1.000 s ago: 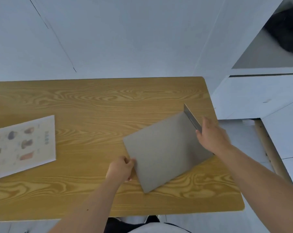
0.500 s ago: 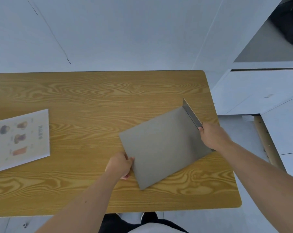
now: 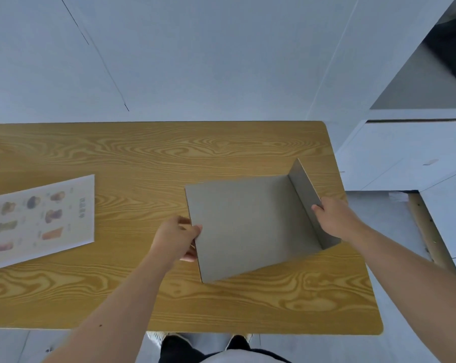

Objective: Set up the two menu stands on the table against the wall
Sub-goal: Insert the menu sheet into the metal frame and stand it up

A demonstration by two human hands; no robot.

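No legible text anywhere. Printed menu sheet (image 3: 41,218) on the table (image 3: 143,158) carries small markings, too blurred to read.

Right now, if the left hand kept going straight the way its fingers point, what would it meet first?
The left hand points right, and its fingers already grip the left edge of the grey menu stand. Going on, it would slide over that flat panel; the next obstacle would probably be the upturned flap held by the right hand.
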